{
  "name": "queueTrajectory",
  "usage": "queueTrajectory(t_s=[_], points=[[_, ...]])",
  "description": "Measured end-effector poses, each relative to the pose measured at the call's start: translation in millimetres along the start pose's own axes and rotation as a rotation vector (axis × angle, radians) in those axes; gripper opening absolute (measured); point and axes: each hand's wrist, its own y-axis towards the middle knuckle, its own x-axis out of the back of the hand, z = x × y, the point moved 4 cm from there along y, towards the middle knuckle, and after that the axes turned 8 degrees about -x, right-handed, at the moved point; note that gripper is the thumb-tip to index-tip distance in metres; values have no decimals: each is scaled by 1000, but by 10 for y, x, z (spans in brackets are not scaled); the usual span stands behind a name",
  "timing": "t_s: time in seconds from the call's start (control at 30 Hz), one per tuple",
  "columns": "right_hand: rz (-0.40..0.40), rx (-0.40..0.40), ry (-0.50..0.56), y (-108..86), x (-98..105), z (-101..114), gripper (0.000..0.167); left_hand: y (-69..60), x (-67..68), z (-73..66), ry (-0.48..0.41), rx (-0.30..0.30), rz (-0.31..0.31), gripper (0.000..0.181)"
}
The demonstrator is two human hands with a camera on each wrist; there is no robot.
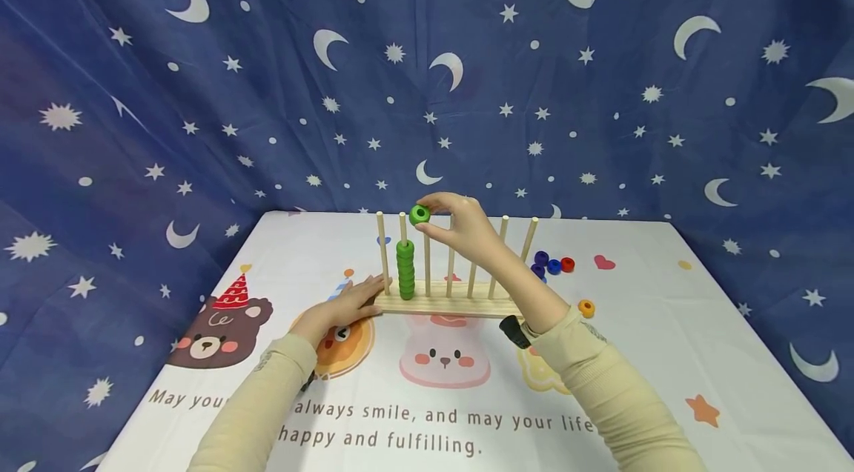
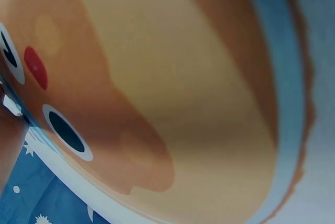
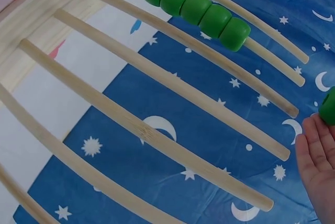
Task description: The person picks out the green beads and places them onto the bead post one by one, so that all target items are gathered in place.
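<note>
A wooden peg rack (image 1: 443,304) stands on the table with several upright pegs. Green beads (image 1: 405,270) are stacked on its second peg from the left, leaving that peg's tip bare. My right hand (image 1: 465,226) pinches a single green bead (image 1: 419,215) between thumb and fingers, close to the pegs' tops and just right of the stacked peg. In the right wrist view, part of that bead (image 3: 328,108) shows at the right edge, apart from the pegs. My left hand (image 1: 351,303) rests at the left end of the rack's base, fingers extended.
Several dark blue and blue beads (image 1: 554,267) lie right of the rack with a red bead (image 1: 568,264). An orange bead (image 1: 586,308) sits nearer. A printed white cloth (image 1: 640,353) covers the table, and a blue curtain (image 1: 427,124) hangs behind it.
</note>
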Motion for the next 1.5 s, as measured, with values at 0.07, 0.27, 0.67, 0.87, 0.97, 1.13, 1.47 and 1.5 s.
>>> queueTrajectory(t_s=[0.07, 0.27, 0.67, 0.87, 0.97, 1.13, 1.47, 1.5], points=[[8, 0, 8, 29, -15, 0, 31, -10, 0, -4, -1, 0, 0, 60], [31, -51, 13, 102, -42, -5, 31, -14, 4, -21, -2, -7, -11, 59], [80, -103, -6, 233, -85, -4, 30, 21, -9, 77, -107, -100, -32, 64], [111, -128, -10, 273, -133, -31, 32, 8, 23, -44, -51, -27, -9, 60], [121, -126, -18, 281, -156, -29, 32, -12, 28, -69, -24, -9, -3, 60], [130, -120, -15, 281, -177, -30, 31, -7, 13, -50, -32, -11, -3, 60], [148, -119, -11, 322, -200, 0, 29, 9, 24, -31, -27, -1, -6, 60], [154, -123, -9, 321, -207, -1, 29, -3, 24, -34, -29, 6, -2, 60]])
